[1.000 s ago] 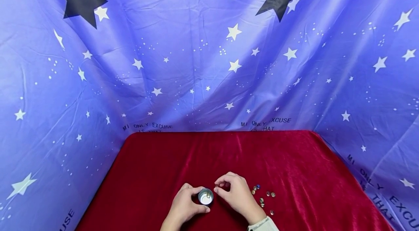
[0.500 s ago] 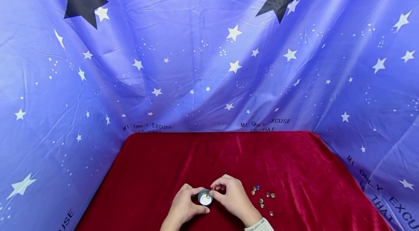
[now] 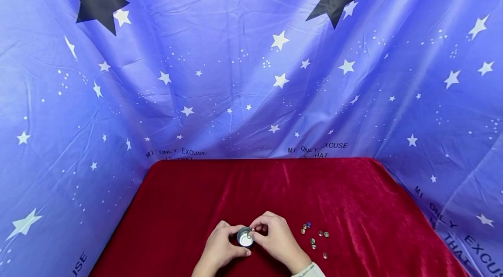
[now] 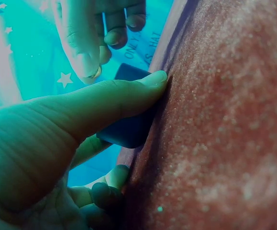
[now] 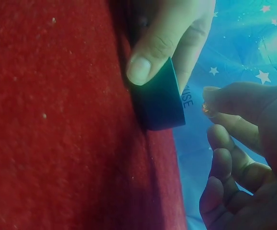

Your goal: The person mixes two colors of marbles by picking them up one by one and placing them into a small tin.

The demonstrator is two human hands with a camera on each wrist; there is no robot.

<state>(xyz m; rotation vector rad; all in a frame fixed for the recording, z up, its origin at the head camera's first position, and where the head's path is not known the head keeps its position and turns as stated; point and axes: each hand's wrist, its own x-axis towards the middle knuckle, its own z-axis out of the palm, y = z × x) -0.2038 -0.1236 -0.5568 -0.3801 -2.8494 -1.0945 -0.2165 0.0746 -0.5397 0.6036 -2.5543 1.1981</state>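
My left hand (image 3: 221, 244) holds a small round tin (image 3: 244, 238), dark outside and silvery inside, between thumb and fingers. The tin stands upright on the red cloth; the left wrist view shows the thumb across its dark side (image 4: 128, 129). My right hand (image 3: 277, 237) pinches a tiny amber glass bead (image 5: 205, 109) between thumb and index finger, just above the tin's right rim. The other right fingers (image 5: 222, 163) are loosely curled. In the head view the fingertips overlap the tin's edge and partly hide its inside.
Several small shiny glass beads (image 3: 313, 242) lie scattered on the cloth right of the right hand, one of them blue (image 3: 308, 225). Red velvet (image 3: 188, 194) covers the table. A blue star-printed curtain (image 3: 235, 50) hangs around the back and sides.
My right hand has moved left with the bead, from beside the tin to over its right rim. The left hand and tin have stayed nearly in place.
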